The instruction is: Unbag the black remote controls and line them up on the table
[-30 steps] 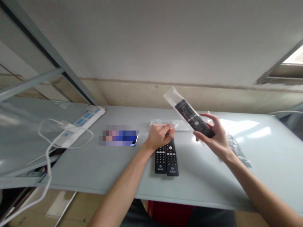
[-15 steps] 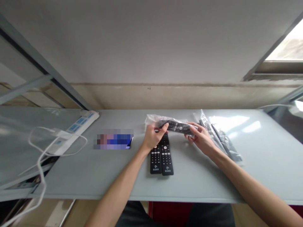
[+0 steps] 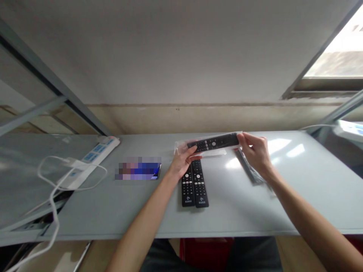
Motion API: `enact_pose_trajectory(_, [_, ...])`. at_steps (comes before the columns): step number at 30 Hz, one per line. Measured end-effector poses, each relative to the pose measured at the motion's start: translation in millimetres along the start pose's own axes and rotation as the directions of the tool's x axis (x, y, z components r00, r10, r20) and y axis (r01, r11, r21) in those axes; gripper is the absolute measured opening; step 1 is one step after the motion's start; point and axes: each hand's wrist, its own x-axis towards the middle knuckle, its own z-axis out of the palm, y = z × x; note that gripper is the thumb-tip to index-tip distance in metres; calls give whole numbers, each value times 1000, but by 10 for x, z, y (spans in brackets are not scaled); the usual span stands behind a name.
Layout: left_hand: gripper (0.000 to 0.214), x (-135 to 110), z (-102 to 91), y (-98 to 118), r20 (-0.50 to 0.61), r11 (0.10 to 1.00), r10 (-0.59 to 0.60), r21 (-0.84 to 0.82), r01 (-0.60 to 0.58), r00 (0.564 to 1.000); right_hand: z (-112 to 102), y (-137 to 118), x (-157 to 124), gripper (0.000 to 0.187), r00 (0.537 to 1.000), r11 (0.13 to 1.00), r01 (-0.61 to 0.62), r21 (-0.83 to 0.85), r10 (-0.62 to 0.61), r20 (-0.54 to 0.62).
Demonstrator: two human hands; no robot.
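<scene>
- Over the grey table (image 3: 283, 211), at 12 o'clock, both hands hold one black remote (image 3: 212, 142) level, in a clear plastic sleeve.
- Left hand (image 3: 183, 162) clamps its left end; right hand (image 3: 254, 152) pinches its right end.
- Two bare remotes (image 3: 195, 185) lie touching, just below the left hand.
- Plastic packet (image 3: 249, 170) lies at 1 o'clock; blurred phone (image 3: 153, 170) and power strip (image 3: 90, 158) sit toward 10 o'clock.

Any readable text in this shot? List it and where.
Nothing legible.
Flat remotes: keypad marks and a line at the foot, too small to read.
Held remote: button marks too small to read.
Power strip: blue panels, markings too small to read.
Phone: screen blurred out.
</scene>
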Motion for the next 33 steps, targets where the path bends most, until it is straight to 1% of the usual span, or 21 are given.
enact_pose_trajectory(1, [52,7,-13,1,-1,999,-10,-31,10,1000,-66,-92,80,59,997,997,61,-57,-63,-34])
enact_pose_trajectory(2, [54,15,-26,3,3,998,-18,-55,18,1000,-125,-188,165,58,994,994,95,-61,-98,-57])
enact_pose_trajectory(3, [55,22,-38,7,11,997,-25,-71,26,1000,-173,-284,249,55,991,994,108,-20,-109,-73])
enact_pose_trajectory(4, [56,29,-49,12,17,996,-28,-83,29,999,-210,-373,331,52,991,992,110,60,-105,-81])
enact_pose_trajectory(7, [51,40,-66,25,33,994,-30,-104,34,999,-261,-573,527,34,996,951,73,301,-53,-73])
enact_pose_trajectory(9, [49,39,-65,26,60,993,-43,-103,49,997,-264,-633,600,24,999,915,17,403,2,-45])
enact_pose_trajectory(11, [50,30,-55,20,108,994,-68,-77,76,992,-271,-637,635,20,998,871,-42,490,57,-17])
enact_pose_trajectory(14, [50,15,-37,-6,173,993,-112,0,114,979,-339,-542,665,21,995,797,-62,601,97,-27])
enact_pose_trajectory(16, [49,12,-27,-27,186,990,-142,42,136,972,-429,-405,698,24,990,746,-40,665,122,-77])
enact_pose_trajectory(17, [48,14,-24,-35,178,988,-150,51,143,973,-479,-314,718,24,981,709,-31,704,156,-115])
enact_pose_trajectory(18, [47,17,-20,-39,159,988,-150,49,144,976,-524,-210,735,23,964,666,-21,745,211,-161])
enact_pose_trajectory(19, [46,22,-17,-37,128,991,-135,30,132,983,-556,-98,746,20,937,615,-13,788,284,-205])
enact_pose_trajectory(20, [44,27,-14,-28,89,994,-106,-5,107,990,-567,18,744,16,896,557,2,830,367,-249])
enact_pose_trajectory(21, [41,31,-11,-13,48,996,-64,-55,67,997,-551,131,727,13,869,526,5,851,419,-264])
enact_pose_trajectory(23, [33,33,-6,35,-24,986,22,-164,-26,999,-428,330,636,9,849,504,-28,864,467,-245])
enact_pose_trajectory(24, [30,30,-6,64,-45,976,51,-211,-59,998,-322,410,564,7,853,490,-79,868,483,-195])
enact_pose_trajectory(25, [26,25,-9,92,-56,967,61,-245,-73,997,-194,474,479,12,856,476,-129,870,497,-145])
enact_pose_trajectory(27, [27,13,-24,137,-44,953,36,-299,-48,998,93,559,290,22,861,459,-212,863,505,-57])
enact_pose_trajectory(28, [29,8,-34,152,-31,945,26,-325,-35,999,235,582,196,25,859,454,-286,844,511,16])
enact_pose_trajectory(30, [33,4,-58,162,-3,934,25,-357,-25,1000,478,603,35,30,850,484,-394,781,515,110])
enact_pose_trajectory(33, [34,21,-89,147,-12,932,51,-358,-52,999,705,602,-120,35,837,496,-468,731,514,186])
